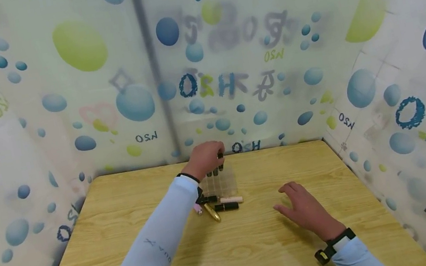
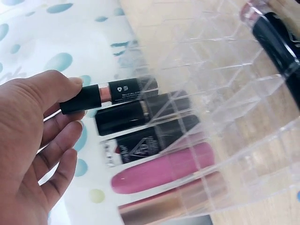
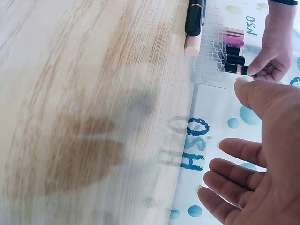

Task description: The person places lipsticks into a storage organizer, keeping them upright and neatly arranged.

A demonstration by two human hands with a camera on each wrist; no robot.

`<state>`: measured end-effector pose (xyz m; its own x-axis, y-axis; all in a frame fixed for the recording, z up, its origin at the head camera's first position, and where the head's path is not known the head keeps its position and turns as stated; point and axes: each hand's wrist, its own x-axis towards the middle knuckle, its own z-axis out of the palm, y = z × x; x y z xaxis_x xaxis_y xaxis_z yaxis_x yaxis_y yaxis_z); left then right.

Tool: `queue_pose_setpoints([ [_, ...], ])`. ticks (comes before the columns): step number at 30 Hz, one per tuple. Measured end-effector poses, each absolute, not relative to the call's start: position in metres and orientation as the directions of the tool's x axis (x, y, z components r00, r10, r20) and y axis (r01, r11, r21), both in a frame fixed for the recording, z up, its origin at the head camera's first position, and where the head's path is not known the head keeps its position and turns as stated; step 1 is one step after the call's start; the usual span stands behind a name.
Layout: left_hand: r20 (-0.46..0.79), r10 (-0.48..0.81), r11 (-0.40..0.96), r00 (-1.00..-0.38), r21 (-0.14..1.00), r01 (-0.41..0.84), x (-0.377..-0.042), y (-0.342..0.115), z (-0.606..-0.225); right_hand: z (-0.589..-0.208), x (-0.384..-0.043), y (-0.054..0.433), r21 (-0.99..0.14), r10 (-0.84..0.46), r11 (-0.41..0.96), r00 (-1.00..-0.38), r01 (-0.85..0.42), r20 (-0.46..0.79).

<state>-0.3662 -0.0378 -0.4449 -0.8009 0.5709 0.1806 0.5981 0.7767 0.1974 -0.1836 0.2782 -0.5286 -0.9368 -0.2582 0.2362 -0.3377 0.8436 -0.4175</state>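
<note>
My left hand (image 1: 204,159) is at the back of the table, over a clear lipstick organizer (image 1: 228,183). In the left wrist view its thumb and fingers pinch the cap end of a black lipstick (image 2: 125,90) with a peach band. The lipstick's other end sits inside a compartment at the end of the row. Alongside it stand a plain black lipstick (image 2: 121,117), a black printed one (image 2: 138,145), a pink tube (image 2: 161,171) and a rose-gold tube (image 2: 159,206). My right hand (image 1: 307,211) hovers above the table at right, fingers spread, holding nothing.
In front of the organizer lie a black tube (image 1: 227,206), a pale pink tube (image 1: 234,200), a gold tube (image 1: 212,213) and another black one (image 1: 209,198). A patterned curtain (image 1: 235,114) borders the wooden table (image 1: 259,248) at the back and sides.
</note>
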Motion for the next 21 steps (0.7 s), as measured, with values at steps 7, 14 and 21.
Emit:
queue_pose_setpoints([
  [7, 0.119, 0.556, 0.801, -0.823, 0.191, 0.568, -0.372, -0.039, -0.459, -0.529, -0.185, 0.277, -0.423, -0.260, 0.843, -0.940, -0.333, 0.223],
  [14, 0.132, 0.551, 0.807, -0.824, 0.165, 0.567, -0.373, -0.044, -0.464, -0.529, -0.186, 0.275, -0.428, -0.260, 0.843, -0.944, -0.325, 0.204],
  [21, 0.257, 0.478, 0.795, -0.840, 0.279, 0.538, -0.344, -0.079, -0.455, -0.528, -0.185, 0.273, -0.428, -0.260, 0.847, -0.948, -0.315, 0.185],
])
